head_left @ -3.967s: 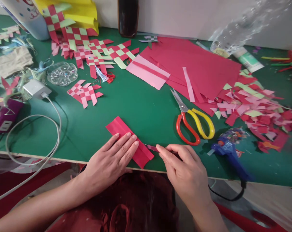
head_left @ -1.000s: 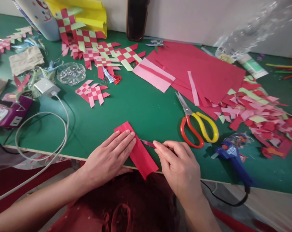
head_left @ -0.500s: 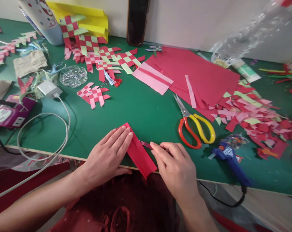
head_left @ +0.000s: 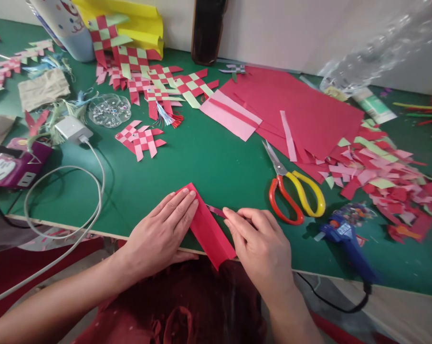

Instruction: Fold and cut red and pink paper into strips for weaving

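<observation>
- Here's the folded red paper [head_left: 212, 234], left of the scissors [head_left: 280, 169] and nearer the person, its lower corner overhanging the table [head_left: 201, 162].
- Left hand [head_left: 162, 234], farther left of the scissors, lies flat, pressing the paper's upper half, clasping nothing!
- Right hand [head_left: 260, 243], just on the near side of the scissors, pinches a slim purple tool [head_left: 216, 211].
- Its tip's at the paper's edge, perhaps a blade, too small to tell; a leftward slip could nick those pressing fingers.
- Lower end's unpinned: any drag there might swing it and skew the fold.
</observation>
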`<state>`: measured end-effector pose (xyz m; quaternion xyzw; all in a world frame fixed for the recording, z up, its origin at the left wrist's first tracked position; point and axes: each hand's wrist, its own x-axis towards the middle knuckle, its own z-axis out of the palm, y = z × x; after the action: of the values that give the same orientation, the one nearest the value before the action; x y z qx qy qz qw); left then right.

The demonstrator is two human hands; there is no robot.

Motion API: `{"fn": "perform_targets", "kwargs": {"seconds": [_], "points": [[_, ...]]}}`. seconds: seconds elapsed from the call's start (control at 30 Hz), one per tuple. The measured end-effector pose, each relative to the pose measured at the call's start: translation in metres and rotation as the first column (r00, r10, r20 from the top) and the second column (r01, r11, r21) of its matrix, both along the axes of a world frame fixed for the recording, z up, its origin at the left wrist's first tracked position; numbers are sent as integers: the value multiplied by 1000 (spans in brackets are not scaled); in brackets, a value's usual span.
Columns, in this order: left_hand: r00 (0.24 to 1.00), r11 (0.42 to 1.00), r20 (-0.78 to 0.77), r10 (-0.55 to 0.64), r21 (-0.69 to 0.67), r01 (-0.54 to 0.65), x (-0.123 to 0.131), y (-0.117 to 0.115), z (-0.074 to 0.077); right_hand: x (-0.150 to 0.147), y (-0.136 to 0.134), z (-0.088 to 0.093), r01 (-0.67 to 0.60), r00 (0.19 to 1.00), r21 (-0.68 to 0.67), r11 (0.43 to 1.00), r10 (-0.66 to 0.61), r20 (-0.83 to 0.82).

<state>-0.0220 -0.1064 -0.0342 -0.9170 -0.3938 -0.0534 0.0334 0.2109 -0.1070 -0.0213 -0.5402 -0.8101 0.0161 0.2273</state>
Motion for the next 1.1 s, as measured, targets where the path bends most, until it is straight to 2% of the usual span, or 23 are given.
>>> {"fn": "perform_targets", "kwargs": {"seconds": [0.4,0.6,0.77,1.1], "points": [[1000,1000,-3,8,-5,-8,1,-1,1,-1,6,-2,7,1000,24,1000,-7,-18],[1000,999,10,22,-32,-22,1,-1,1,-7,10,-1,-12,1000,-27,1000,12,-24],[1000,1000,23,10,-15,-9,1,-1,3,-4,14,0,-1,1000,34,999,2,-27],[1000,998,18,25,-58,-24,0,0,4,-10,17,-1,-11,999,25,1000,11,-33]]}}
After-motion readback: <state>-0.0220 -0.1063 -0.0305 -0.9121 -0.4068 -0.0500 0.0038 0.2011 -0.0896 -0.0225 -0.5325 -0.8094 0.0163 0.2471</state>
